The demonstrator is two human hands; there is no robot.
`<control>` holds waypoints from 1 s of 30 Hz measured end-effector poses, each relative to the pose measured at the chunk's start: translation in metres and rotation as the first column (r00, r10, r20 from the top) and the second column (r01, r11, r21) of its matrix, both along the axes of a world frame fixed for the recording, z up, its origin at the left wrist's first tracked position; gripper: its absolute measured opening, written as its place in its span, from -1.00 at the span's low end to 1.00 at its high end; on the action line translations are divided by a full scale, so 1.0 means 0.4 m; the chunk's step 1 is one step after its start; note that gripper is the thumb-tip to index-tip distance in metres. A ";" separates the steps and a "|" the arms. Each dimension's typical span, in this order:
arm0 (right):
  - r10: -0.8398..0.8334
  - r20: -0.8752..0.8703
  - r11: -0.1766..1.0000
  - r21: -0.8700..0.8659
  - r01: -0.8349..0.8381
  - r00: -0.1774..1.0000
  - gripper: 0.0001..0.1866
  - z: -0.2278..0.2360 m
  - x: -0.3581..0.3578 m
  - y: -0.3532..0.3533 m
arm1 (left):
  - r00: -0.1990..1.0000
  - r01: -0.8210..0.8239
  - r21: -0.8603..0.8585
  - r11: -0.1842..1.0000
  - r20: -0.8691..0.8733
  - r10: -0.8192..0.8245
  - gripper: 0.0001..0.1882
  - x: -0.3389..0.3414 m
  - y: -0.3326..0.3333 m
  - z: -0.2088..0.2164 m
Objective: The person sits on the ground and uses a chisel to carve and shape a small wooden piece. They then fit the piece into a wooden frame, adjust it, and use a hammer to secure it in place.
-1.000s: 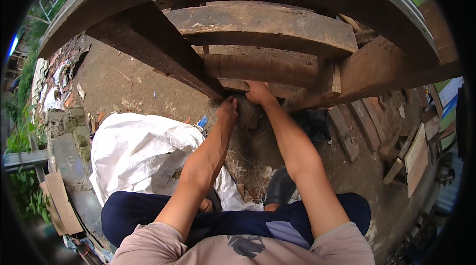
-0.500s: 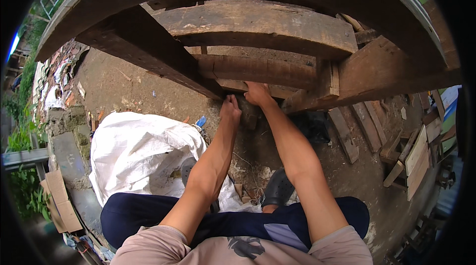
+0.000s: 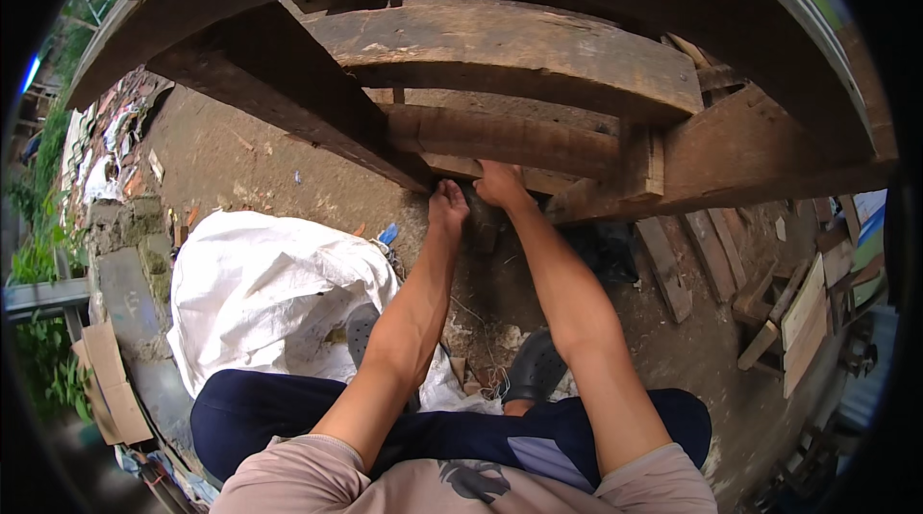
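Observation:
A heavy wooden frame (image 3: 500, 48) of dark, weathered planks stands before me. Its slanting wooden leg (image 3: 288, 91) runs down toward my hands. My left hand (image 3: 448, 203) is closed, fingers curled, right by the lower end of that leg; what it holds, if anything, is hidden. Just to its right, my right hand (image 3: 498, 183) is closed against a low wooden crosspiece (image 3: 455, 166), with its fingertips out of sight behind the wood. The hands are close together but apart. Above them runs a rounded wooden rail (image 3: 500, 137).
A white woven sack (image 3: 279, 293) lies left of my feet on the dirt ground. Loose boards (image 3: 663, 269) and a small wooden piece of furniture (image 3: 784, 317) are at the right. At the left stand a low block wall (image 3: 130, 293) and flattened cardboard (image 3: 113, 384).
My view has shifted very slightly. Both hands keep the same places at the foot of the frame, and the left fingers have moved only a little.

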State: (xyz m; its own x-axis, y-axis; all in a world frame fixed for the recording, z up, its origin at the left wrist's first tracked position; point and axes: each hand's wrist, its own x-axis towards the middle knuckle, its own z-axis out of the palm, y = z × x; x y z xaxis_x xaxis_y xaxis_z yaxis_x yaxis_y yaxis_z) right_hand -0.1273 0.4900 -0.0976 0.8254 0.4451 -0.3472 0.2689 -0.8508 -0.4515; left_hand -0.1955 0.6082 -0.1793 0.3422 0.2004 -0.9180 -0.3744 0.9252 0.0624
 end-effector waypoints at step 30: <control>0.091 -0.057 0.996 0.027 -0.090 0.994 -0.25 0.048 0.000 0.000 | 0.992 0.079 0.180 0.980 0.082 -0.095 -0.85 -0.017 0.003 0.074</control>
State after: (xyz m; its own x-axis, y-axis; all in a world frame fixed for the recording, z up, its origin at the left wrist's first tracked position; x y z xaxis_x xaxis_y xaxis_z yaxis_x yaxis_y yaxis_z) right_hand -0.1273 0.4898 -0.0785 0.7599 0.5260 -0.3819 0.3168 -0.8127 -0.4891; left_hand -0.2024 0.6093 -0.1499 0.4448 0.3218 -0.8358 -0.3042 0.9320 0.1970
